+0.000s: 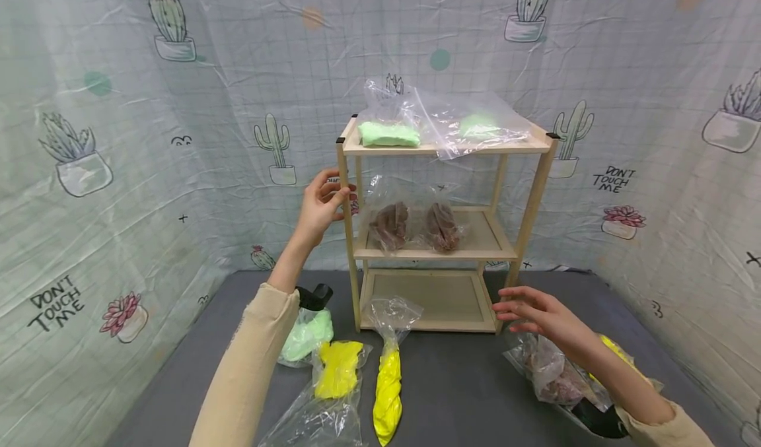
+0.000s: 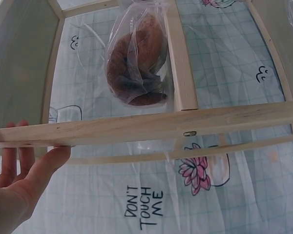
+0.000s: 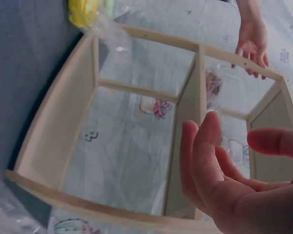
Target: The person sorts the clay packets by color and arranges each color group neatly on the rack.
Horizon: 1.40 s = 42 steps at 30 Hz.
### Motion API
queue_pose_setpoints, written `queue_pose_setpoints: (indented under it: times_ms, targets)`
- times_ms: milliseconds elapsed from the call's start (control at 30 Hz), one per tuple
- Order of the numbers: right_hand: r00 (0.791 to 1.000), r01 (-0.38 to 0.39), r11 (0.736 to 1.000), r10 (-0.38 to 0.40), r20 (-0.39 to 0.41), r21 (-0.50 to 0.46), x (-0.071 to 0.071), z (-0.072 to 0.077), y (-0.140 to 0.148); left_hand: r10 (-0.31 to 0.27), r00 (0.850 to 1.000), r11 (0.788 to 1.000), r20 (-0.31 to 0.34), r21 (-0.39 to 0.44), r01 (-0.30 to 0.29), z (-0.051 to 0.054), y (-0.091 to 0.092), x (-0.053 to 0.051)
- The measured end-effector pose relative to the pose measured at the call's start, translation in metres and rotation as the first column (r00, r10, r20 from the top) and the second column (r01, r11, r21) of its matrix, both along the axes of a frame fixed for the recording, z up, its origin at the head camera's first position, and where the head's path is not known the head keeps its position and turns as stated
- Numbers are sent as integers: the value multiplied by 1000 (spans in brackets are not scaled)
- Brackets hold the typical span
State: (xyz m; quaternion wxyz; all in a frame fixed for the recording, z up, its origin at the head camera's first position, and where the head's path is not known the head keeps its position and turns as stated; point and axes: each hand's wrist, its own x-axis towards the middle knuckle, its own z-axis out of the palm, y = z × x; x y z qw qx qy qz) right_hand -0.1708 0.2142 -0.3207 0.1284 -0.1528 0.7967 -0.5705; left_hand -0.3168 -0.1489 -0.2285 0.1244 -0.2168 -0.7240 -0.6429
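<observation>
Wooden rack (image 1: 484, 234) at 12 o'clock on worktop (image 1: 458, 384). Left hand (image 1: 322, 204) curls loosely round its 9-o'clock post (image 1: 349, 249); right hand (image 1: 543, 318), loosely spread, near 3-o'clock post (image 1: 534, 199). Looks light, stiff; best gripped by both posts, level; top bags (image 1: 389, 135) could slide.

The left grip (image 1: 318, 210) is on the left front post (image 1: 349, 239) of the rack (image 1: 428, 298). Right of it, 2 bags (image 1: 390, 226) (image 1: 442, 228) sit on the middle shelf (image 1: 487, 232); higher up, 2 more (image 1: 389, 134) (image 1: 478, 127) lie on the top shelf (image 1: 529, 148). Below it, 3 bags (image 1: 306, 338) (image 1: 339, 371) (image 1: 388, 394) lie on the worktop (image 1: 458, 387). The right grip (image 1: 545, 318) is near the right front post (image 1: 526, 236), with 2 bags (image 1: 555, 374) (image 1: 619, 351) below it.
</observation>
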Motion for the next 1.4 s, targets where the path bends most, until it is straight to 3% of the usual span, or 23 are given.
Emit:
queue_pose_setpoints:
  times_ms: [267, 600, 867, 1000, 1400]
  targets:
    - [997, -59, 998, 58, 53, 10, 10, -19, 17, -5, 1000, 1000, -1, 3, 5, 0, -1, 1]
    - [994, -57, 998, 54, 92, 29, 17, -37, 42, -1, 1000, 1000, -23, 2, 1, 2, 0, 0]
    - [986, -84, 996, 86, 143, -18, 22, -54, 69, -4, 1000, 1000, -11, -11, 4, 1, -1, 0]
    - [988, -56, 998, 55, 142, -1, 22, -59, 81, 0, 1000, 1000, -11, -7, 0, 1, -2, 0]
    - [981, 74, 975, -109, 161, 209, 23, -75, 98, -10, 1000, 1000, -13, 5, 10, 0, 0, 1]
